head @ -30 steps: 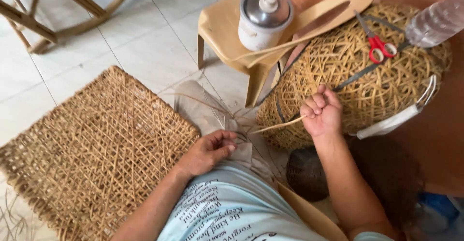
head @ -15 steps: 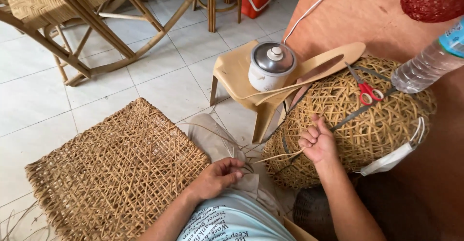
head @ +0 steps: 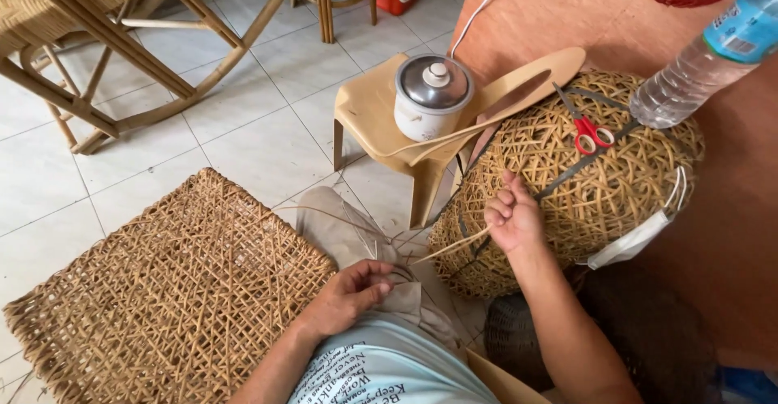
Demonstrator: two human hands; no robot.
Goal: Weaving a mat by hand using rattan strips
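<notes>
A thin rattan strip (head: pixel 454 246) runs from the woven rattan ball (head: pixel 567 185), pinched in the right hand (head: pixel 512 219) pressed against the ball's near side. The left hand (head: pixel 350 294), fingers curled on loose strands, rests on the lap below it. Red-handled scissors (head: pixel 590 128) lie atop the ball; a flat woven mat (head: pixel 162 299) lies leftward.

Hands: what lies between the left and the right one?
Head view: a thin rattan strip spans from left hand to right hand, over the person's beige trouser knee.
</notes>
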